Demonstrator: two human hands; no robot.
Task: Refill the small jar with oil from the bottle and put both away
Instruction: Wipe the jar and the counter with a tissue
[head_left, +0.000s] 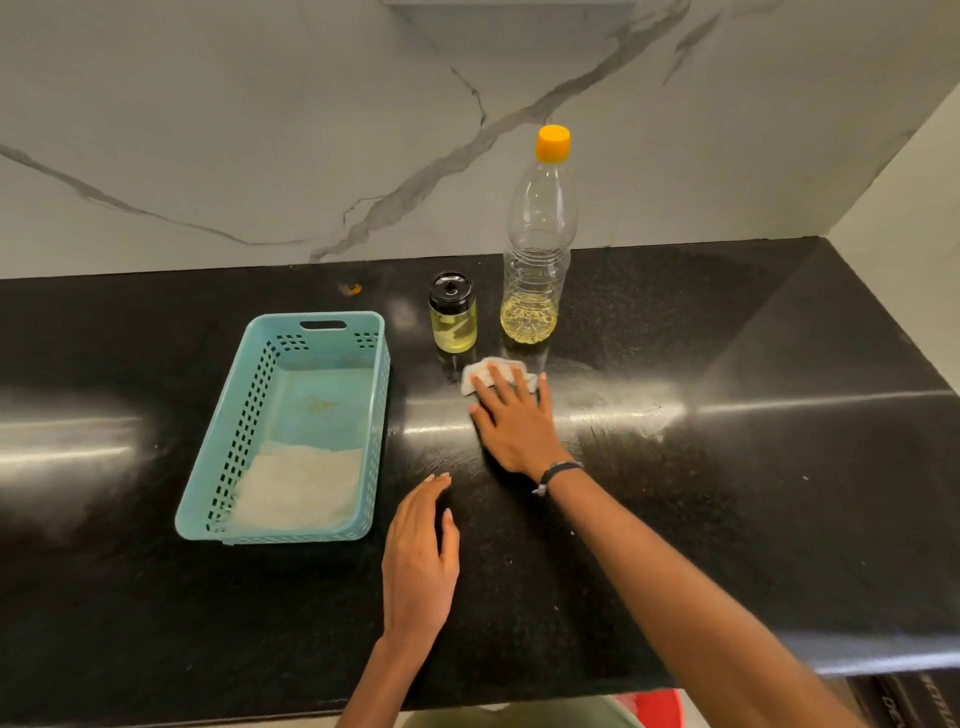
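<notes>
Head view: your right hand (514, 418), fingers flat and spread, presses a cloth (480, 373) before the capped jar (452, 313) and bottle (537, 244); probably wiping spills. Left hand (418, 558) rests relaxed. Wipe away from both containers.

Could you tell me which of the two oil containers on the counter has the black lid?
The small jar, standing left of the bottle. It is short with a black lid; the bottle is tall and clear, with an orange cap.
</notes>
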